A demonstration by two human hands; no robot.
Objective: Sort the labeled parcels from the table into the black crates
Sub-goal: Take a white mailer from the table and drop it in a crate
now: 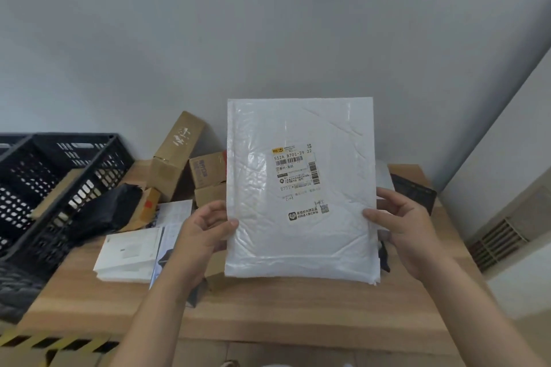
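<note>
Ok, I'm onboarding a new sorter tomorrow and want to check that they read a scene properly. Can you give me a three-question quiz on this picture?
1. True or false: the white bubble mailer lies flat on the wooden table.
2. Which hands hold the mailer? A) the left hand only B) the right hand only C) both, one at each side edge
3. Fill in: the black crates stand to the person's ____.

Key:
1. False. It is held up above the table, its shipping label facing the camera.
2. C
3. Left
</note>
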